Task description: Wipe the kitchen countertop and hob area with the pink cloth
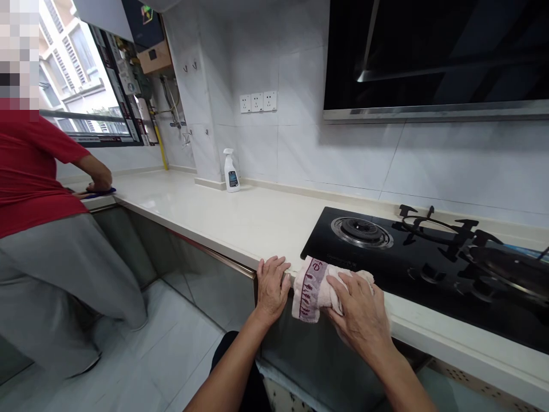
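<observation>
A pale pink towel (309, 292) with a purple patterned band is bunched under my right hand (360, 309), whose fingers wrap over it at the counter's front edge. Beside it, my left hand (273, 289) rests on the edge of the cream countertop (240, 220), fingers stretched out and holding nothing. Just beyond the towel lies the black gas stove (317, 246), with a bare round burner (361, 230) at its left.
A white spray bottle (231, 171) stands by the wall. Pan supports (446, 229) sit on the stove under a dark range hood (437, 63). At left, a co-worker in a red shirt (38, 166) leans over the counter, a hand on a blue cloth (100, 193).
</observation>
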`<state>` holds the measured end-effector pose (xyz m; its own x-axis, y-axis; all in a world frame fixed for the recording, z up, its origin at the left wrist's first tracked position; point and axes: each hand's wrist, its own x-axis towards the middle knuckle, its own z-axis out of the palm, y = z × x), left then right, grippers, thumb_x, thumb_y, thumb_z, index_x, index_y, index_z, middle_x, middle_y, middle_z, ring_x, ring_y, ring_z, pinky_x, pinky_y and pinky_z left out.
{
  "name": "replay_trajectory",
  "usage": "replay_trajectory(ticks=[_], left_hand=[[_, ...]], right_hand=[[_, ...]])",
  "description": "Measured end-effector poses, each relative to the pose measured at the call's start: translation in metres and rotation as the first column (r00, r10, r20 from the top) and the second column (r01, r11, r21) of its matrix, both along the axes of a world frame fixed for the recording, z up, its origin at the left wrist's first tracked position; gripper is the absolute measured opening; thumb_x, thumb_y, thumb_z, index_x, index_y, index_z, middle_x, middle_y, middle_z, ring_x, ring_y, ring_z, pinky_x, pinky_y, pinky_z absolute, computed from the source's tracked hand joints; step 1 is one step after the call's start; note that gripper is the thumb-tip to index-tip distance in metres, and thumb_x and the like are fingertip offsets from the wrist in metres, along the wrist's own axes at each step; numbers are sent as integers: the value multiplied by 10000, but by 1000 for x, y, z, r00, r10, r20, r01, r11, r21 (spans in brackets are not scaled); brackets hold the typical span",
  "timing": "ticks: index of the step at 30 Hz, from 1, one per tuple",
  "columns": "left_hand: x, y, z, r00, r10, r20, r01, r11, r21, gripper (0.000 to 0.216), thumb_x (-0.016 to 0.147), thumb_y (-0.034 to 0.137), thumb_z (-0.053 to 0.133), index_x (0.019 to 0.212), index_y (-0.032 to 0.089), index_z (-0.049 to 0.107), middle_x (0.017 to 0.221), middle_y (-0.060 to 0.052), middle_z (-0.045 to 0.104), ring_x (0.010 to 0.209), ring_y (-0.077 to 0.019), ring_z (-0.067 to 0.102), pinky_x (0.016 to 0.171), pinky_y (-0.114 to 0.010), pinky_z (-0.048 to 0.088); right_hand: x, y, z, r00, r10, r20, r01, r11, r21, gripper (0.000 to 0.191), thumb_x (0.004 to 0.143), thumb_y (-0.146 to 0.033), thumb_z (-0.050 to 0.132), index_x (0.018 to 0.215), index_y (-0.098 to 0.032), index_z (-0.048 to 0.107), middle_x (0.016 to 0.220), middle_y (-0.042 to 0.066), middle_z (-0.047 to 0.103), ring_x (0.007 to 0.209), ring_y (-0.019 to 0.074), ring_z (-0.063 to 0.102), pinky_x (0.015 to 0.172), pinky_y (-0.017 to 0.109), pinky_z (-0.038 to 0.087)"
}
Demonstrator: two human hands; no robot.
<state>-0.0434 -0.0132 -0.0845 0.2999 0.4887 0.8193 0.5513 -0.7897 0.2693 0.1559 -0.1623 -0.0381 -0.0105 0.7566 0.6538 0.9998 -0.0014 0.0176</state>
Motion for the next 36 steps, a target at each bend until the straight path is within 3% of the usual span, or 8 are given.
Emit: replay_trajectory(ticks=[36], left_hand=[[-1,-1,1,1000,-2,-6,2,1000,4,262,1038,241,433,1228,239,613,1308,-73,659,1344,-249,507,1241,-564,220]], right_hand=[[1,0,-7,1000,-15,-21,15,1000,15,595,810,-365,775,1354,-319,537,1354,70,631,1300,308,498,1046,528,311]])
